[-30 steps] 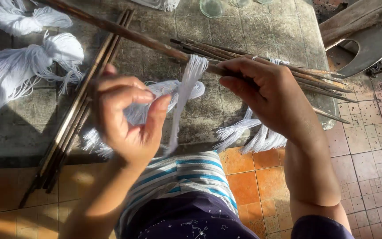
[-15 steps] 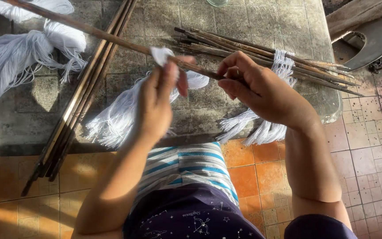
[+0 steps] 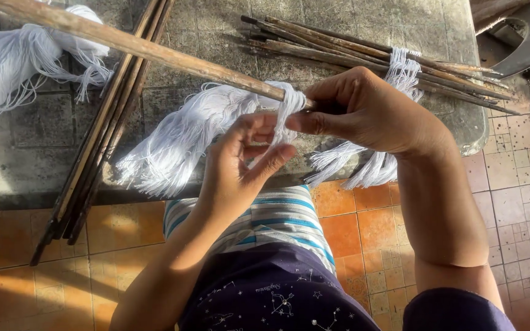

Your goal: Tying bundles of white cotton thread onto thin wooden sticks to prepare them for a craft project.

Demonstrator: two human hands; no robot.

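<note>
- At far left, a loose heap of white thread lies on the worn stone slab, just beside a bundle of dark sticks that juts over the slab's near edge.
- A long wooden stick slants from the far left corner down to the hands, a white tassel fanned out beneath it.
- The left hand curls half shut, thumb and fingertips pinching the strand of thread hanging from the loop round the stick.
- The right hand is clenched over the stick's end, its thumb pressed just beside the loop.
- Farther right, a second bundle of sticks, bound with white thread, lies on the slab above orange floor tiles.
</note>
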